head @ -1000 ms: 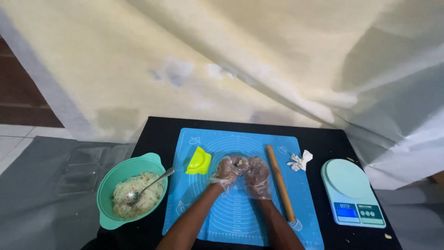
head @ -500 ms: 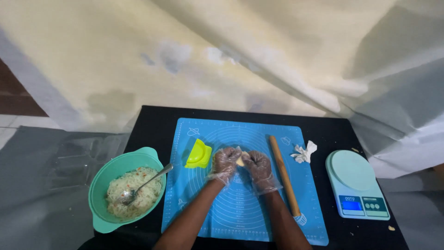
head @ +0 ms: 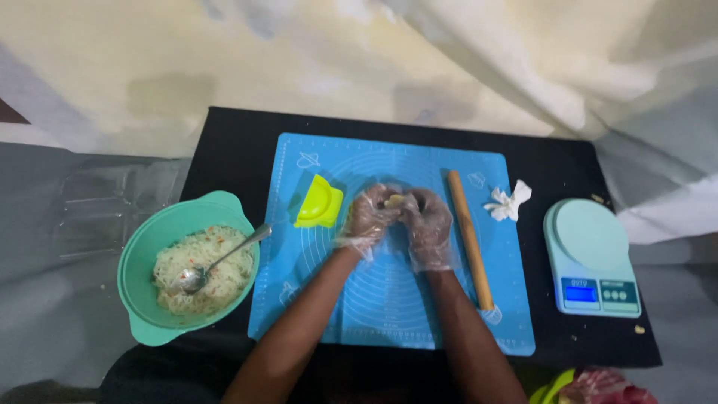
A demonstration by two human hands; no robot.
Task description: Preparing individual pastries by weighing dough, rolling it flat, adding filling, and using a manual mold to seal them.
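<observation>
Fingertips of both gloved hands, the left hand and right hand, pinch a small pale dough piece above the blue mat centre, at nine o'clock of the rolling pin; it looks soft, light, perhaps sticky, best held by its edges.

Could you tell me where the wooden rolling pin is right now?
In the head view, the rolling pin lies on the right part of the blue mat, just right of the right hand and left of the crumpled tissue.
</observation>
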